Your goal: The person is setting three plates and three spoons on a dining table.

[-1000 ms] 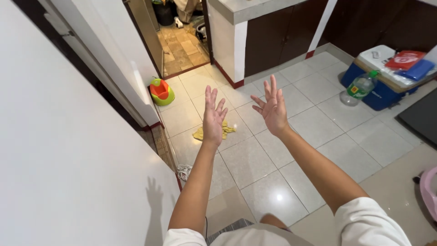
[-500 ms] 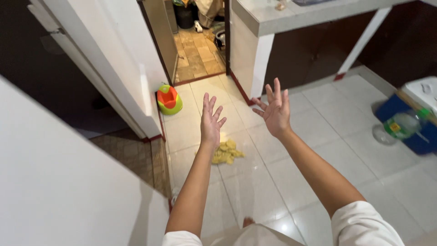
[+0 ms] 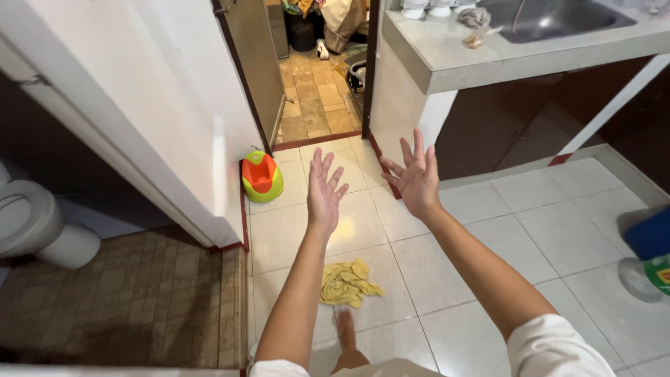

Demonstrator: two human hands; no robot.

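Two empty hands spread open, left hand (image 3: 323,193), right hand (image 3: 417,180), yellow rag (image 3: 347,282) below, toilet (image 3: 38,227) cut off

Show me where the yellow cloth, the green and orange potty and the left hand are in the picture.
yellow cloth (image 3: 347,283): head view, middle of the crumpled fabric on the floor tiles.
green and orange potty (image 3: 261,176): head view, its orange seat.
left hand (image 3: 323,196): head view, back of the open, empty hand.
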